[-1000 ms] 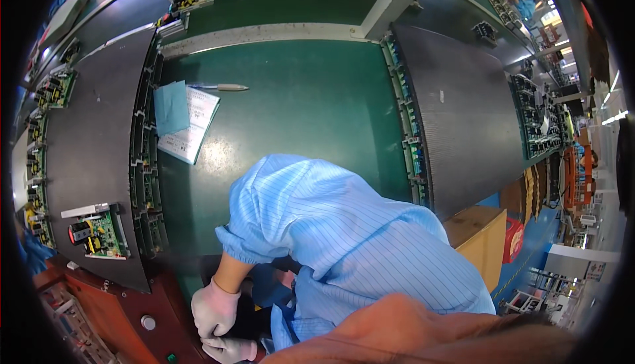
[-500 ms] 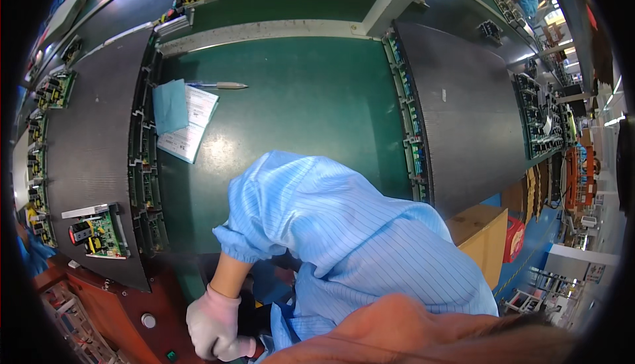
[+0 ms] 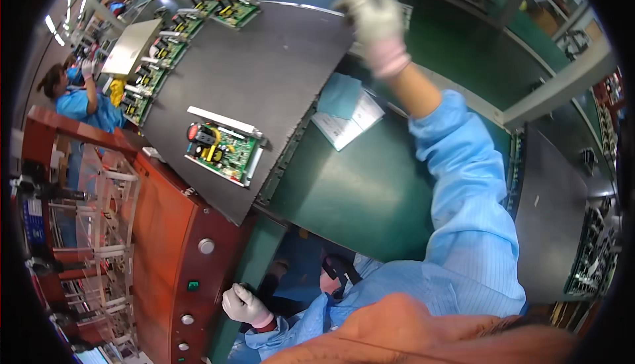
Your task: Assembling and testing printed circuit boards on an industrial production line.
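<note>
My right hand (image 3: 374, 23), in a white glove with a pink cuff, reaches out over the far side of the bench. It is smeared by motion, and its fingers are hard to make out. Just behind it a pale edge of a board unit (image 3: 407, 14) peeks out, mostly hidden. Low in the view, my left hand (image 3: 246, 306), also gloved, is closed beside the red-brown cabinet; whether it holds anything is hidden. A green circuit board with a metal heat sink (image 3: 225, 152) lies on the black panel (image 3: 264, 66) to the left.
A teal sheet (image 3: 339, 96) and a printed paper (image 3: 350, 124) lie on the green bench top (image 3: 350, 185). Several circuit boards (image 3: 165, 49) line the panel's far left edge. A red-brown cabinet (image 3: 165, 231) stands at left. A co-worker (image 3: 86, 102) is beyond it. Another black panel (image 3: 549, 212) is at right.
My right hand has left its place over my left hand and swung up to the far side. The view has turned left, bringing the cabinet and a co-worker into sight.
</note>
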Demonstrator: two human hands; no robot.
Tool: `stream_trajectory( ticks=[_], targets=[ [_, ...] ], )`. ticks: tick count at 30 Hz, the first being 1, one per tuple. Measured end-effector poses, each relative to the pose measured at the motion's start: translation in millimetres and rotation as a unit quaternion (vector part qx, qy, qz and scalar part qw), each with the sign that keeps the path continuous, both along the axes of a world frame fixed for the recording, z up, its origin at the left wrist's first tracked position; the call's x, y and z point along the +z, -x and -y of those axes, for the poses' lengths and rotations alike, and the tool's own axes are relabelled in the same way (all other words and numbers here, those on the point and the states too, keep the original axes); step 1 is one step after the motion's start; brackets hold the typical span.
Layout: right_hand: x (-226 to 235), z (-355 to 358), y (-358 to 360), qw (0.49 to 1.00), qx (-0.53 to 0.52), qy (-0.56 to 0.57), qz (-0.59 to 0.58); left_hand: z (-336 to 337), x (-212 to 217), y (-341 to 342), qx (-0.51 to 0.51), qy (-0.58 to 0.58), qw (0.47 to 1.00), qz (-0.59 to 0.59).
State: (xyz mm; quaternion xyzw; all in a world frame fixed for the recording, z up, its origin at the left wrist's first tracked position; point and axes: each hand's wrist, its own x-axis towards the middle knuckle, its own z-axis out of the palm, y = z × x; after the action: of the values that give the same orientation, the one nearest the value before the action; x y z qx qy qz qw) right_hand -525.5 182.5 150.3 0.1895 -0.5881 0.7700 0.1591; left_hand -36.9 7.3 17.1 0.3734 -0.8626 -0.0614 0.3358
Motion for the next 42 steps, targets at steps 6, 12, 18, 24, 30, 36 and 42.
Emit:
stream_trajectory(
  ticks=[6,12,18,24,30,36,42],
  targets=[
    [4.9,-27.6,124.0,0.973,0.026,-0.191,0.128,2.3,-3.7,10.2,0.01,0.012,0.999,0.029],
    [67.4,24.6,153.3,0.915,0.134,-0.378,-0.046,6.0,-10.0,-0.8,0.026,0.038,0.999,0.019],
    [-13.0,-23.7,184.0,0.657,-0.116,-0.745,-0.024,3.9,-15.1,3.0,0.022,0.037,0.999,0.003],
    [-59.1,-48.2,156.0,0.562,-0.122,-0.812,0.098,5.7,-8.8,3.5,0.006,0.042,0.999,-0.006],
    [-73.2,-63.3,160.8,0.605,-0.14,-0.777,0.104,4.2,-6.9,7.8,-0.005,0.074,0.997,-0.011],
    [5.0,-85.1,161.3,0.722,-0.199,-0.655,0.101,3.2,-4.7,8.7,-0.001,0.072,0.997,-0.035],
    [84.8,-20.7,66.8,0.735,-0.011,-0.666,-0.126,3.0,-7.6,6.6,0.0,0.083,0.996,-0.042]
  ],
)
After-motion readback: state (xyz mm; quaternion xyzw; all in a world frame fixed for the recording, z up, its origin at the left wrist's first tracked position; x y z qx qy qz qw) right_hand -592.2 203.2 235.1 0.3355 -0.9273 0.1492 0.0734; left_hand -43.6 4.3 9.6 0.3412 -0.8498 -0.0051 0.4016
